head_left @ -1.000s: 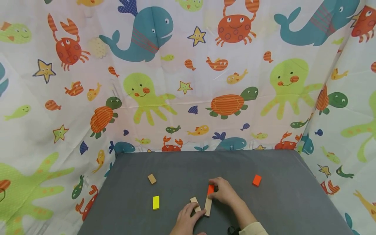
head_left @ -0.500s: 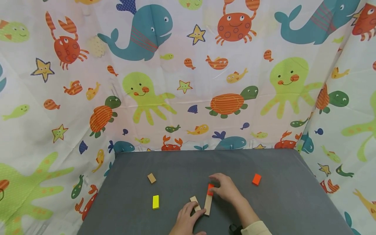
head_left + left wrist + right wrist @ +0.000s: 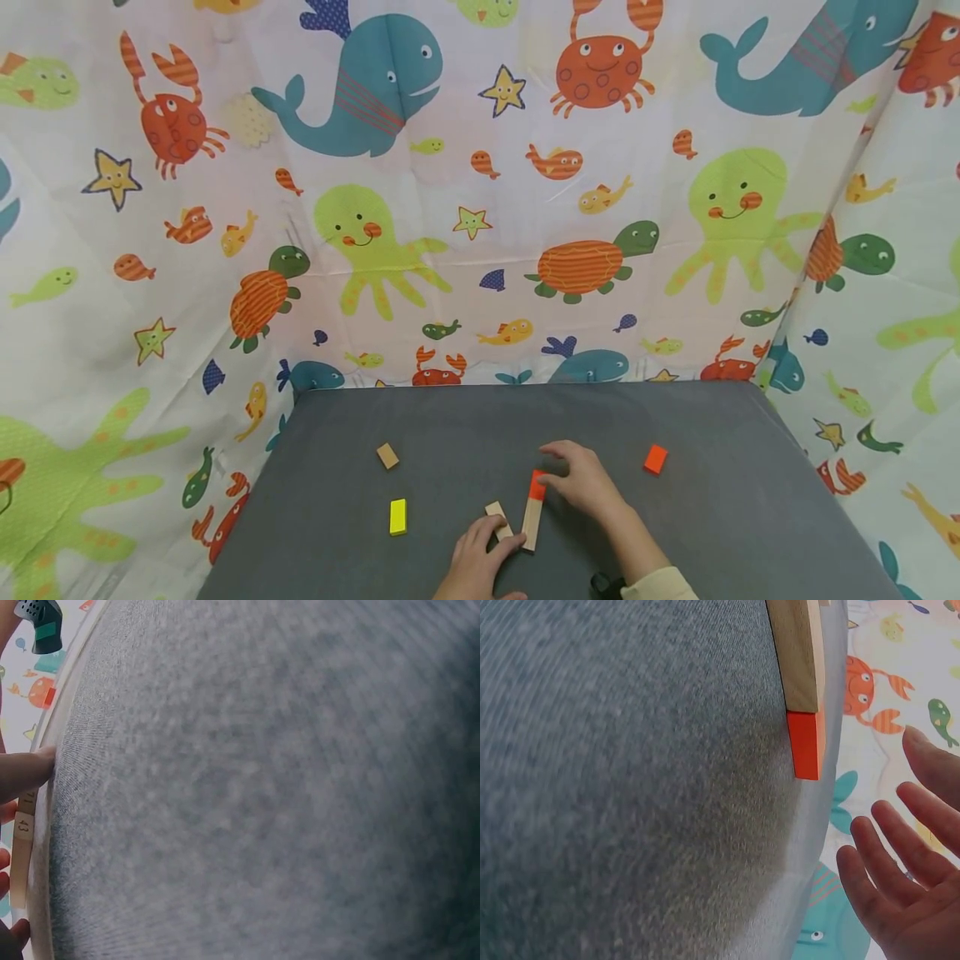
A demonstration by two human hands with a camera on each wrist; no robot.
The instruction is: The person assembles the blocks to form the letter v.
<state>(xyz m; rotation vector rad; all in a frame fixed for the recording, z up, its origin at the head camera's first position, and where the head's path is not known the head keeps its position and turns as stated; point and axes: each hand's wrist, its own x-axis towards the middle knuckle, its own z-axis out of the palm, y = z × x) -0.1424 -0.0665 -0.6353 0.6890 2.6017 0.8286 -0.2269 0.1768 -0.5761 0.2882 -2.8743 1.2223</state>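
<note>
In the head view my left hand (image 3: 476,560) holds a light wooden block (image 3: 492,509), its thumb and index finger on either side. Beside it lies another wooden block (image 3: 532,527), end to end with an orange block (image 3: 537,485); the left thumb tip reaches this row's near end. My right hand (image 3: 587,483) hovers just right of the orange block, fingers spread and holding nothing. In the right wrist view that orange block (image 3: 805,746) meets the wooden block's end, apart from the fingers (image 3: 889,825). Numbers mark the wooden block (image 3: 22,844) in the left wrist view.
On the grey table (image 3: 712,533) lie a yellow block (image 3: 398,517) and a small tan block (image 3: 387,456) at left. A second orange block (image 3: 656,459) lies at right. Behind hangs a curtain (image 3: 480,275) printed with sea animals.
My right hand has let go of the orange block and drawn back slightly to the right, its fingers spreading. The left hand and the blocks stay in place.
</note>
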